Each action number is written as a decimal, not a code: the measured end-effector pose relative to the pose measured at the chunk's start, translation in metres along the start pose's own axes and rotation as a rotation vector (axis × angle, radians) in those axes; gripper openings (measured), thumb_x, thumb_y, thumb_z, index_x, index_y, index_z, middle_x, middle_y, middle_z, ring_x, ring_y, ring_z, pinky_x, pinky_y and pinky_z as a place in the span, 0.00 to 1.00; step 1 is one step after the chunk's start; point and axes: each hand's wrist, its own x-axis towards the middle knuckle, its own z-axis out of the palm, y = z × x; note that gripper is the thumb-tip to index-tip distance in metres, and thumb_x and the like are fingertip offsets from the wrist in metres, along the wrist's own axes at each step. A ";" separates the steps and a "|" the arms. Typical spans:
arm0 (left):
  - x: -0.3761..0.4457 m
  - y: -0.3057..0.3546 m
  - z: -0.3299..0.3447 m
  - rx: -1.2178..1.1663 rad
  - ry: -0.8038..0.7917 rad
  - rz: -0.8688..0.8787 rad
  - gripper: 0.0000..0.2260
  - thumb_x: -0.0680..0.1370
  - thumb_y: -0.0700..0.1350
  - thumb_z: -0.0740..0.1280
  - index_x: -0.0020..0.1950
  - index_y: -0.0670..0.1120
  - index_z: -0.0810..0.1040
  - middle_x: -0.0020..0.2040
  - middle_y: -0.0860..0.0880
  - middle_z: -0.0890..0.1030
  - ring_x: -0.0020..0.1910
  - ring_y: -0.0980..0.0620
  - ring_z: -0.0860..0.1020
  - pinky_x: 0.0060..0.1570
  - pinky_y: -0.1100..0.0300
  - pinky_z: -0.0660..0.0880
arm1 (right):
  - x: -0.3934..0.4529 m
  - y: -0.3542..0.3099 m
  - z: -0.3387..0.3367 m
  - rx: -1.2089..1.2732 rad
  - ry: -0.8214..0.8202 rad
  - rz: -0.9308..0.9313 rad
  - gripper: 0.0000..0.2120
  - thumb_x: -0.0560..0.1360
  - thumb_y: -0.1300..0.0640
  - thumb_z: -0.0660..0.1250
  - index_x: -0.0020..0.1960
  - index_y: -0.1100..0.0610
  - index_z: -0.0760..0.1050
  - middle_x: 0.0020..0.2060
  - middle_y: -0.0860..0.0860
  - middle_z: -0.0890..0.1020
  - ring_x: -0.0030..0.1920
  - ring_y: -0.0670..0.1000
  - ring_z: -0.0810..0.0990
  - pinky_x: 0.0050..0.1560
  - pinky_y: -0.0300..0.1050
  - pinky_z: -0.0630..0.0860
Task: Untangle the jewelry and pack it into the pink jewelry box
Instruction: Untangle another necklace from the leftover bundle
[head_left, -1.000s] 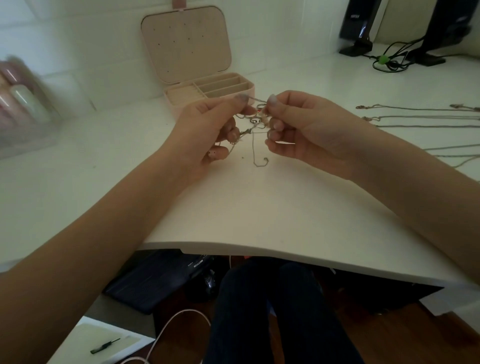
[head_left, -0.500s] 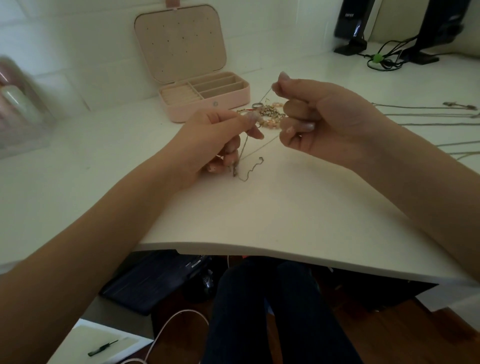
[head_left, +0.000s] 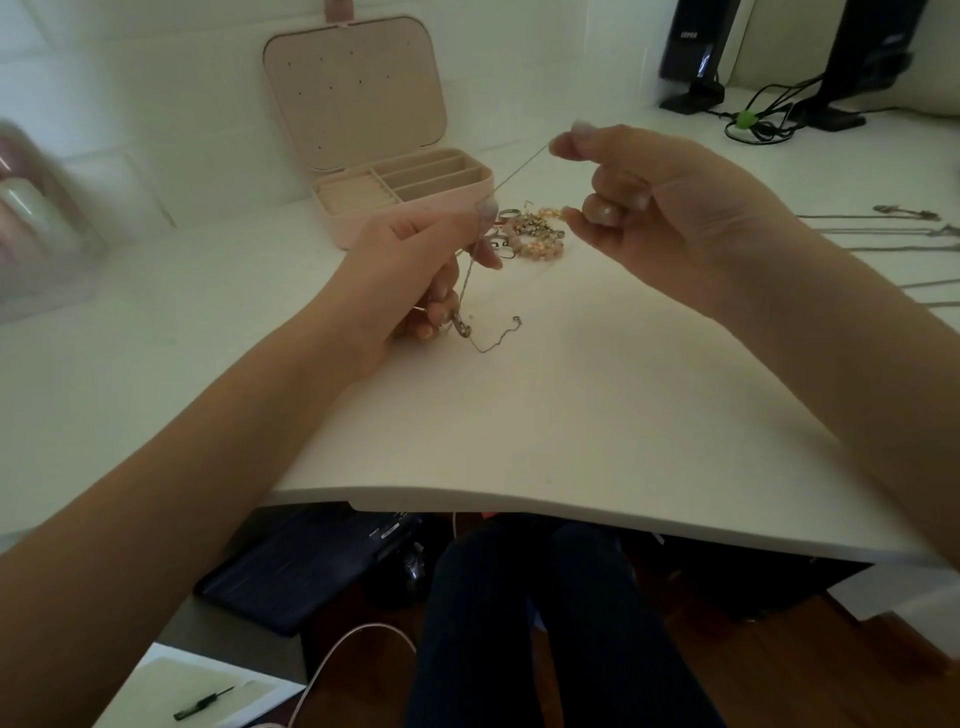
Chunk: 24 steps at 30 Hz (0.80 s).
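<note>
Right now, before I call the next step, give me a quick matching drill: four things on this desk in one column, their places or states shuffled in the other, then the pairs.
Things:
1. thin chain
2. pink jewelry box
3. heap of beads and rings
4. laid-out necklaces

Places or states:
A. stretched out at the desk's right edge
B. lid up, near the wall
C. pulled taut between left hand and right hand
D. piled on the desk between the two hands

Pairs: 1-C, 2-B, 3-D, 4-A
</note>
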 end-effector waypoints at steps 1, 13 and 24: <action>0.001 0.000 0.000 -0.004 0.003 0.004 0.15 0.79 0.51 0.64 0.35 0.47 0.77 0.23 0.52 0.63 0.19 0.55 0.63 0.21 0.67 0.59 | 0.000 0.000 -0.001 -0.019 0.000 -0.019 0.05 0.77 0.57 0.67 0.45 0.58 0.79 0.23 0.46 0.60 0.28 0.45 0.63 0.57 0.42 0.77; 0.002 0.000 -0.004 -0.013 0.167 0.029 0.17 0.76 0.54 0.69 0.31 0.46 0.74 0.21 0.53 0.59 0.17 0.56 0.61 0.23 0.64 0.55 | 0.002 0.002 -0.010 -0.864 0.092 -0.322 0.05 0.72 0.52 0.74 0.44 0.53 0.83 0.23 0.45 0.70 0.22 0.42 0.64 0.28 0.34 0.62; -0.001 0.002 -0.002 0.075 0.212 0.003 0.16 0.74 0.54 0.70 0.34 0.46 0.71 0.18 0.57 0.64 0.18 0.57 0.58 0.24 0.66 0.52 | 0.001 0.004 -0.013 -1.466 0.038 -0.471 0.14 0.66 0.30 0.66 0.41 0.38 0.79 0.45 0.42 0.73 0.51 0.46 0.61 0.53 0.45 0.58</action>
